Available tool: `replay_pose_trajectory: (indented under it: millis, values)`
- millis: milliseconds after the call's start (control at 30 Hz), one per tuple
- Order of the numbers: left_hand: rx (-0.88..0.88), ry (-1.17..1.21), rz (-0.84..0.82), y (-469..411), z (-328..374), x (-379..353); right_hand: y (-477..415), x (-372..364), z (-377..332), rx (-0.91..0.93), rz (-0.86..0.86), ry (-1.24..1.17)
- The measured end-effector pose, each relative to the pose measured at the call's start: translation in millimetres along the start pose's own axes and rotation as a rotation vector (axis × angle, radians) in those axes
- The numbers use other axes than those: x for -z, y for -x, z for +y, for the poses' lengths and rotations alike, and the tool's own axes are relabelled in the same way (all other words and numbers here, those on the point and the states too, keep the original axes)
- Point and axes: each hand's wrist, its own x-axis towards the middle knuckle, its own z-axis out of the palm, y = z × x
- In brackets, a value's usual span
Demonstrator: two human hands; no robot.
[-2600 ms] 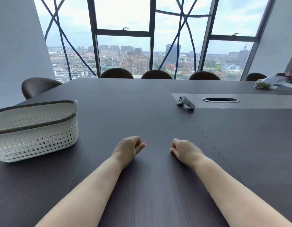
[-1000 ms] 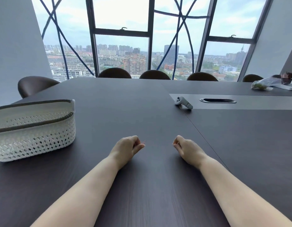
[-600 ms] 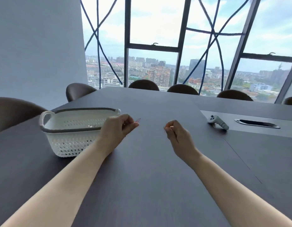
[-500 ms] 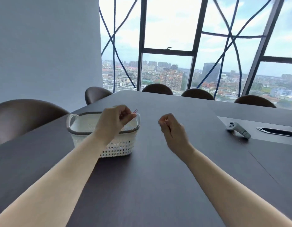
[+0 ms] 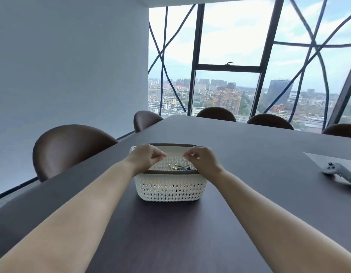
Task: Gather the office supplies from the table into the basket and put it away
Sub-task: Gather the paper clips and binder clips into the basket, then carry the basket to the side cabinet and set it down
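Left hand (image 5: pixel 145 157), right hand (image 5: pixel 202 159) above white basket (image 5: pixel 170 186), fingers (image 5: pixel 160 156) pinched, dark table (image 5: pixel 249 154)

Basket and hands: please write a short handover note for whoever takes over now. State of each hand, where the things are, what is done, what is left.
Left hand and right hand: both hover over the basket, fingertips pinched; what they pinch is too small to see.
Basket: upright on the table, with a gold item and a dark blue item inside.
Done: some supplies are in.
Left: release into the basket, then put it away. A grey controller lies to the right, outside it.
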Motion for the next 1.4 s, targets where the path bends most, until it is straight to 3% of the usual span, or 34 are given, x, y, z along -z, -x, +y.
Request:
replay_pose_trajectory:
  millis: [267, 467, 567, 633, 733, 833, 900, 1000, 1100, 1400]
  values:
    - [0.030, 0.132, 0.089, 7.6, 5.3, -4.3, 11.6, 0.8, -4.2, -0.016, 0.095, -0.124]
    - [-0.003, 0.120, 0.170, 13.0, 8.2, -7.0, 16.4, -2.7, -4.7, -0.034, 0.184, -0.025]
    - [-0.032, 0.157, 0.255, 14.8, 1.7, -12.2, 17.6, -5.5, 0.2, -0.018, 0.192, -0.131]
    - [-0.081, 0.085, 0.298, 18.0, 2.2, -12.1, 15.5, -4.3, 4.2, 0.047, 0.172, -0.140]
    - [-0.114, -0.225, 0.370, 25.2, 1.8, -4.2, 14.4, 2.7, 11.6, 0.143, 0.114, -0.054]
    - [0.084, -0.359, 0.391, 22.0, -7.2, 7.3, 0.6, 20.7, 21.2, 0.127, 0.091, 0.146]
    - [0.341, -0.264, 0.223, 16.3, -7.3, 14.4, -13.5, 31.8, 26.9, -0.080, -0.076, 0.207]
    - [0.670, -0.065, -0.049, 9.9, 0.6, 23.0, -21.6, 43.2, 20.1, -0.465, -0.389, 0.061]
    - [0.872, 0.082, -0.083, 12.3, 9.4, 25.9, -16.7, 49.5, 9.8, -0.643, -0.508, 0.042]
    - [0.958, 0.007, -0.100, 56.2, 44.1, 32.6, 2.8, 69.9, -7.2, -0.619, -0.603, 0.005]
